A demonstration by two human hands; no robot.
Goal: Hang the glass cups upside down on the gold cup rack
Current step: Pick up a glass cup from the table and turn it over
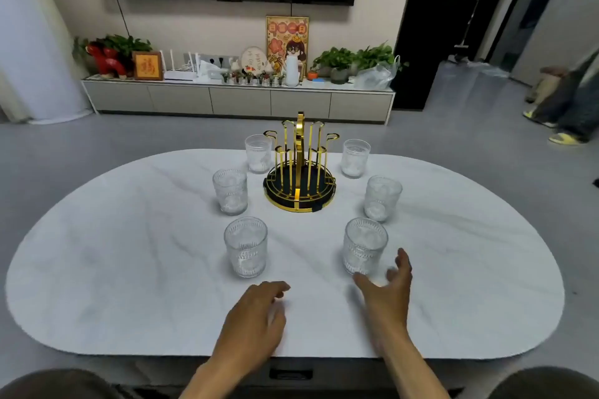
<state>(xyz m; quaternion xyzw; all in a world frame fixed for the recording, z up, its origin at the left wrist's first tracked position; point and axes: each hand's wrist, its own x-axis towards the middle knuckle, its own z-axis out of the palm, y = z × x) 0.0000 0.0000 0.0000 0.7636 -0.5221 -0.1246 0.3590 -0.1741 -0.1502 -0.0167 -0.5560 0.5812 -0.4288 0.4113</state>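
Note:
The gold cup rack [299, 168] stands on a round dark base at the middle of the white marble table [129, 269], its hooks bare. Several clear patterned glass cups stand upright around it, among them a near-left cup [245, 246], a near-right cup [364, 245] and a left cup [230, 191]. My right hand [387, 291] is open with fingers spread, just in front of and beside the near-right cup, not gripping it. My left hand [256, 314] rests palm down on the table below the near-left cup, fingers loosely curled, holding nothing.
Beyond the table a low TV cabinet [238, 99] carries plants, frames and ornaments under a wall TV. A person's legs [564, 113] stand on the floor at far right. My knees show at the bottom corners.

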